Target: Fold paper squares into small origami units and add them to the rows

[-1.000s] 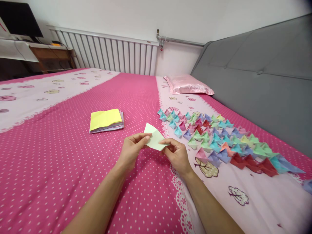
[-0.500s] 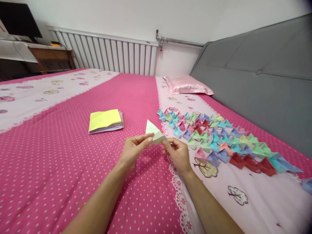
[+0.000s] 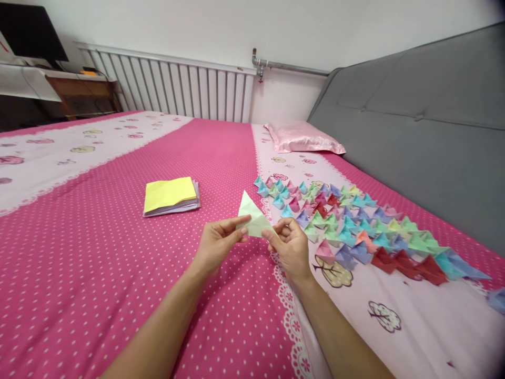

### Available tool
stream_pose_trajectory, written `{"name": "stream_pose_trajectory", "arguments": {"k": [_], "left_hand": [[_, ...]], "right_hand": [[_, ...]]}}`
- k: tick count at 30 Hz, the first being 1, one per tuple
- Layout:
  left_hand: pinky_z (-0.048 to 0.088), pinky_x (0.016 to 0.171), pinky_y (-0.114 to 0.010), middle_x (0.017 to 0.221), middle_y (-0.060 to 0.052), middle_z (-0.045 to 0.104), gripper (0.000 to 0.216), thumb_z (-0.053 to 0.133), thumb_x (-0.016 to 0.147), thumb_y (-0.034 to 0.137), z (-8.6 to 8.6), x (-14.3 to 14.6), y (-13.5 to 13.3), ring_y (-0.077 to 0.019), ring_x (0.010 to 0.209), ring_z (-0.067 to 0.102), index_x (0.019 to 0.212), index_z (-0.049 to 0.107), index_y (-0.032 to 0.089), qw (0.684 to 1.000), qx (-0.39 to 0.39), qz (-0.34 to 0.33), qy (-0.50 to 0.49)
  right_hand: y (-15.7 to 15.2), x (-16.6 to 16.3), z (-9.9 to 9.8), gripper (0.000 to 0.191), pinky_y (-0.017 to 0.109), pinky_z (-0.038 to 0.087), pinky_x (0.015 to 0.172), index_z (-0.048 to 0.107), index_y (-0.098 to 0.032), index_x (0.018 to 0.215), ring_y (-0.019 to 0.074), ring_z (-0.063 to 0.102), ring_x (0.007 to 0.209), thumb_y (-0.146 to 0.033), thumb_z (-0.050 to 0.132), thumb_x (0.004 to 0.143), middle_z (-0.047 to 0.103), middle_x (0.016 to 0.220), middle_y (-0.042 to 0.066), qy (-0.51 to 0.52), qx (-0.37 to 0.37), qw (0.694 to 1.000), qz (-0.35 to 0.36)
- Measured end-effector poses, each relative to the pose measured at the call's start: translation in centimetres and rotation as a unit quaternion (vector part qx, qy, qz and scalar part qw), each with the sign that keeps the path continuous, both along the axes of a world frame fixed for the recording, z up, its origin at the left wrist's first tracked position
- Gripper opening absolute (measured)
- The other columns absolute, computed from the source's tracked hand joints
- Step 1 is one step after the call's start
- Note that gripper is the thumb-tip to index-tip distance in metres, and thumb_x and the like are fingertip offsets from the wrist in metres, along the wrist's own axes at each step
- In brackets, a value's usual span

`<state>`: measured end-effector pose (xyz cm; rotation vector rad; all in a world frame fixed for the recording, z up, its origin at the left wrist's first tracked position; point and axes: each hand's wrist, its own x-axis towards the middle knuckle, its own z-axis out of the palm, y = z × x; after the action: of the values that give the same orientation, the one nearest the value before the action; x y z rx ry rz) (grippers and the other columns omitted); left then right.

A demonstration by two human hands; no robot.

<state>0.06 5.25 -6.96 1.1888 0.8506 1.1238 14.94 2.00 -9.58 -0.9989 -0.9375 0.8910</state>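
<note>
A pale green folded paper (image 3: pixel 253 217) in a triangle shape is held up just above the pink dotted bedspread (image 3: pixel 98 252). My left hand (image 3: pixel 218 243) pinches its left lower edge between thumb and fingers. My right hand (image 3: pixel 290 246) pinches the right lower corner, fingers curled. To the right lie several small folded paper boats (image 3: pixel 347 223) in rows, in blue, green, pink, purple and red. A stack of square paper sheets (image 3: pixel 171 195) with a yellow sheet on top lies to the left of my hands.
A pink satin pillow (image 3: pixel 303 138) lies at the head of the bed. A grey padded headboard (image 3: pixel 426 126) runs along the right. A white radiator (image 3: pixel 177 87) lines the far wall, with a desk and dark screen (image 3: pixel 31 31) at far left.
The green paper went from a flatter open sheet to a narrower upright triangle. Both hands shifted slightly closer together while keeping hold of it.
</note>
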Motion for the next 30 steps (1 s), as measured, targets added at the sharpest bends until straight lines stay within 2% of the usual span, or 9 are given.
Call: {"name": "stream_pose_trajectory", "arguments": {"k": [3, 6, 10, 12, 15, 19, 23, 26, 30], "left_hand": [[0.046, 0.055, -0.018, 0.071, -0.002, 0.069, 0.051, 0.072, 0.061, 0.021, 0.1, 0.0, 0.0, -0.0068, 0.054, 0.056, 0.111, 0.061, 0.016, 1.0, 0.015, -0.012, -0.02], [0.044, 0.054, -0.018, 0.065, 0.0, 0.066, 0.068, 0.07, 0.066, 0.021, 0.2, -0.1, 0.1, -0.0075, 0.054, 0.055, 0.128, 0.043, 0.017, 0.999, 0.037, -0.032, -0.013], [0.039, 0.05, -0.017, 0.058, 0.002, 0.062, 0.076, 0.068, 0.068, 0.022, 0.2, -0.2, 0.0, -0.0065, 0.049, 0.05, 0.135, 0.032, 0.015, 0.996, 0.061, -0.065, 0.022], [0.034, 0.047, -0.016, 0.056, 0.003, 0.06, 0.077, 0.067, 0.069, 0.023, 0.2, -0.1, 0.0, -0.0055, 0.047, 0.046, 0.135, 0.03, 0.014, 0.994, 0.067, -0.083, 0.038], [0.026, 0.042, -0.015, 0.049, 0.006, 0.053, 0.075, 0.066, 0.07, 0.024, 0.0, 0.1, 0.1, -0.0041, 0.042, 0.039, 0.135, 0.03, 0.013, 0.99, 0.069, -0.101, 0.066], [0.029, 0.043, -0.017, 0.053, 0.004, 0.058, 0.062, 0.067, 0.068, 0.028, -0.8, 0.0, 0.3, -0.0059, 0.043, 0.045, 0.125, 0.047, 0.013, 0.987, 0.051, -0.114, 0.104], [0.037, 0.048, -0.02, 0.065, -0.004, 0.066, 0.032, 0.066, 0.068, 0.034, -1.5, -0.3, 0.4, -0.0113, 0.053, 0.055, 0.089, 0.068, 0.01, 0.974, 0.036, -0.167, 0.151], [0.038, 0.047, -0.021, 0.061, -0.005, 0.066, 0.025, 0.066, 0.067, 0.034, -1.5, -0.4, 0.3, -0.0115, 0.051, 0.056, 0.076, 0.07, 0.011, 0.973, 0.017, -0.172, 0.153], [0.044, 0.053, -0.022, 0.065, -0.01, 0.069, 0.021, 0.07, 0.064, 0.03, -0.7, -0.3, 0.0, -0.0137, 0.056, 0.061, 0.072, 0.07, 0.011, 0.977, -0.059, -0.166, 0.121]], "right_hand": [[-0.1, 0.0, 0.1, 0.032, 0.017, 0.038, 0.045, 0.05, -0.022, 0.086, 0.0061, 0.049, 0.045, -0.027, 0.072, 0.064, 0.057, 0.062, -0.007, -0.012, -0.005, 1.0, 0.011], [-0.1, 0.2, 0.2, 0.034, 0.021, 0.043, 0.056, 0.055, -0.021, 0.097, 0.0099, 0.056, 0.057, -0.027, 0.07, 0.067, 0.061, 0.065, -0.004, -0.049, -0.005, 0.998, 0.025], [-0.1, 0.1, 0.3, 0.027, 0.029, 0.045, 0.075, 0.062, -0.018, 0.091, 0.0169, 0.06, 0.079, -0.028, 0.07, 0.066, 0.067, 0.084, 0.003, -0.078, 0.007, 0.996, 0.052], [-0.1, 0.0, 0.2, 0.026, 0.03, 0.045, 0.076, 0.064, -0.018, 0.089, 0.0177, 0.06, 0.08, -0.028, 0.07, 0.066, 0.068, 0.087, 0.004, -0.061, 0.004, 0.995, 0.078], [-0.1, 0.0, 0.0, 0.019, 0.028, 0.045, 0.07, 0.066, -0.018, 0.082, 0.0163, 0.06, 0.072, -0.029, 0.069, 0.067, 0.068, 0.078, 0.002, -0.048, -0.008, 0.994, 0.093], [-0.1, 0.1, 0.0, 0.018, 0.027, 0.044, 0.064, 0.066, -0.016, 0.075, 0.0142, 0.057, 0.064, -0.032, 0.069, 0.067, 0.065, 0.069, 0.001, -0.063, -0.027, 0.995, 0.069], [-0.2, 0.1, 0.1, 0.019, 0.025, 0.044, 0.059, 0.066, -0.015, 0.072, 0.0128, 0.055, 0.059, -0.033, 0.069, 0.065, 0.063, 0.066, 0.0, -0.075, -0.04, 0.995, 0.047], [-0.1, 0.1, 0.2, 0.02, 0.025, 0.045, 0.06, 0.066, -0.016, 0.072, 0.0133, 0.056, 0.061, -0.033, 0.07, 0.064, 0.064, 0.067, 0.0, -0.073, -0.036, 0.996, 0.031], [0.0, 0.2, 0.1, 0.026, 0.028, 0.048, 0.065, 0.064, -0.017, 0.081, 0.016, 0.06, 0.068, -0.031, 0.073, 0.061, 0.066, 0.075, 0.002, -0.009, -0.035, 0.999, 0.017]]}}
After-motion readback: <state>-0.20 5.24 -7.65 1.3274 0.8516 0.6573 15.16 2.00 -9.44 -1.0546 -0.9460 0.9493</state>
